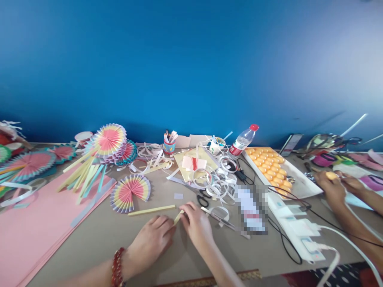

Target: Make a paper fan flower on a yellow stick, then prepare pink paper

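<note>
My left hand (153,240), with a red beaded bracelet (117,266) at its wrist, is closed on one end of a pale yellow paper strip (178,218). The other end sits in the pinched fingers of my right hand (198,224). Just beyond them on the table lies a second yellow strip (151,210). A pleated paper fan (131,193) in pink, yellow and purple rests behind that strip, partly unfolded. Black-handled scissors (204,198) lie past my right hand, near a thin pale tool (223,220).
Pink paper sheets (36,231) and finished fans (109,139) fill the left. White tape loops (220,185), a bottle (243,139), a tray of orange domed pieces (299,175) and a power strip (287,223) stand right. Another person's hands (332,187) hold an orange piece.
</note>
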Demonstrator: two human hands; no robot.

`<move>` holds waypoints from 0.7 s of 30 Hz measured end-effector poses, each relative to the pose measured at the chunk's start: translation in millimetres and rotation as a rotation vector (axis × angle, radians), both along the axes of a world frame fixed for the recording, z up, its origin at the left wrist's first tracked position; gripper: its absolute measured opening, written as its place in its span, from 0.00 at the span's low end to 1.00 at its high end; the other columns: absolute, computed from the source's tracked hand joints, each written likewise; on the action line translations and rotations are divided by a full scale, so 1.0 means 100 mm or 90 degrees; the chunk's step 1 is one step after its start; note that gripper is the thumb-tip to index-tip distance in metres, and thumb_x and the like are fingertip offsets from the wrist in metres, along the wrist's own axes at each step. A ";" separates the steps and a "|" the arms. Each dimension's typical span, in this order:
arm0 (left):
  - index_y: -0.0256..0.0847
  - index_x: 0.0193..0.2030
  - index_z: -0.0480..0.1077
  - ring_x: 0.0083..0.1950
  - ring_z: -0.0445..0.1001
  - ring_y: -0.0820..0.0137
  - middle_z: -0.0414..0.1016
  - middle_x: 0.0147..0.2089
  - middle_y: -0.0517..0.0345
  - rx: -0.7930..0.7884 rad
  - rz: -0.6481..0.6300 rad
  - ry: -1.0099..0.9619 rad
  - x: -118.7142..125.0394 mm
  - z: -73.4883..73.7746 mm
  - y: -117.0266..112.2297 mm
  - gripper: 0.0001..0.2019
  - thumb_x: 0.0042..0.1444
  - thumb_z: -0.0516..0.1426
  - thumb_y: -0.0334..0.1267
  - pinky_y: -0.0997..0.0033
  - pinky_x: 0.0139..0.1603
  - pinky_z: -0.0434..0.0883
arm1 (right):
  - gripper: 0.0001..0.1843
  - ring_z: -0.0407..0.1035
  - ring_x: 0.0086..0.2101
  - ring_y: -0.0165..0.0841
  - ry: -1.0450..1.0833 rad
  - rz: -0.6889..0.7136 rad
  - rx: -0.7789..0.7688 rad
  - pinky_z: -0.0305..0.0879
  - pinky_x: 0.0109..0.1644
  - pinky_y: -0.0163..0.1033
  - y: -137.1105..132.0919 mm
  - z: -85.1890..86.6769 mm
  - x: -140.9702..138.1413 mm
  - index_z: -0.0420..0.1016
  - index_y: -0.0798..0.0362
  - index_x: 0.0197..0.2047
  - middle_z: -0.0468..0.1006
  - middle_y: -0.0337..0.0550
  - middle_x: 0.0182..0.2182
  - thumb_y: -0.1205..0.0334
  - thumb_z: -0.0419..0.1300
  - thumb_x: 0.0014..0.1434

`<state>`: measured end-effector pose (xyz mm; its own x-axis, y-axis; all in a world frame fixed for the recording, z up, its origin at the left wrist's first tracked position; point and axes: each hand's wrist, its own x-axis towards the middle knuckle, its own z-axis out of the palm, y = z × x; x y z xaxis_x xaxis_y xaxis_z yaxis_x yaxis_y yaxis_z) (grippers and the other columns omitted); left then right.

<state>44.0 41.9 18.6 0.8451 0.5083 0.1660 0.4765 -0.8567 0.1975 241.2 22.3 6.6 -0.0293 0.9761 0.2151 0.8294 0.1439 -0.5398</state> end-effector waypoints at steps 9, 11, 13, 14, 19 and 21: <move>0.42 0.55 0.68 0.49 0.70 0.64 0.75 0.51 0.54 0.011 -0.039 -0.026 -0.11 -0.12 0.07 0.13 0.65 0.54 0.29 0.64 0.50 0.69 | 0.09 0.72 0.40 0.37 -0.163 0.000 0.064 0.66 0.45 0.40 0.26 0.34 0.43 0.74 0.50 0.44 0.76 0.46 0.40 0.65 0.53 0.66; 0.42 0.55 0.68 0.49 0.70 0.65 0.75 0.50 0.55 -0.018 -0.049 -0.028 -0.12 -0.07 0.10 0.13 0.65 0.54 0.30 0.65 0.51 0.70 | 0.09 0.70 0.44 0.40 -0.210 -0.017 0.068 0.64 0.48 0.43 0.44 0.42 0.56 0.75 0.51 0.45 0.77 0.48 0.42 0.64 0.54 0.66; 0.42 0.54 0.68 0.48 0.70 0.65 0.76 0.50 0.55 -0.032 -0.055 -0.036 -0.13 -0.03 0.11 0.12 0.65 0.54 0.30 0.65 0.52 0.70 | 0.07 0.69 0.46 0.44 -0.223 -0.026 0.069 0.63 0.51 0.46 0.63 0.43 0.65 0.75 0.52 0.42 0.77 0.50 0.41 0.65 0.57 0.63; 0.41 0.53 0.69 0.48 0.71 0.65 0.76 0.50 0.54 -0.032 -0.057 -0.043 -0.14 -0.01 0.12 0.11 0.65 0.53 0.30 0.65 0.52 0.71 | 0.05 0.68 0.46 0.45 -0.225 -0.029 0.069 0.62 0.51 0.47 0.71 0.41 0.66 0.76 0.52 0.39 0.77 0.52 0.41 0.66 0.58 0.61; 0.39 0.50 0.70 0.49 0.71 0.64 0.76 0.52 0.51 -0.015 -0.067 -0.070 -0.17 0.02 0.10 0.11 0.65 0.51 0.27 0.64 0.50 0.72 | 0.06 0.70 0.43 0.44 -0.183 -0.024 0.074 0.62 0.49 0.46 0.91 0.28 0.69 0.74 0.52 0.28 0.78 0.49 0.32 0.70 0.60 0.54; 0.40 0.50 0.70 0.49 0.71 0.64 0.76 0.52 0.52 -0.011 -0.061 -0.081 -0.18 0.01 0.10 0.10 0.65 0.52 0.28 0.65 0.50 0.72 | 0.07 0.70 0.40 0.42 -0.141 -0.031 0.082 0.62 0.48 0.44 0.91 0.32 0.77 0.74 0.51 0.28 0.78 0.47 0.31 0.69 0.58 0.55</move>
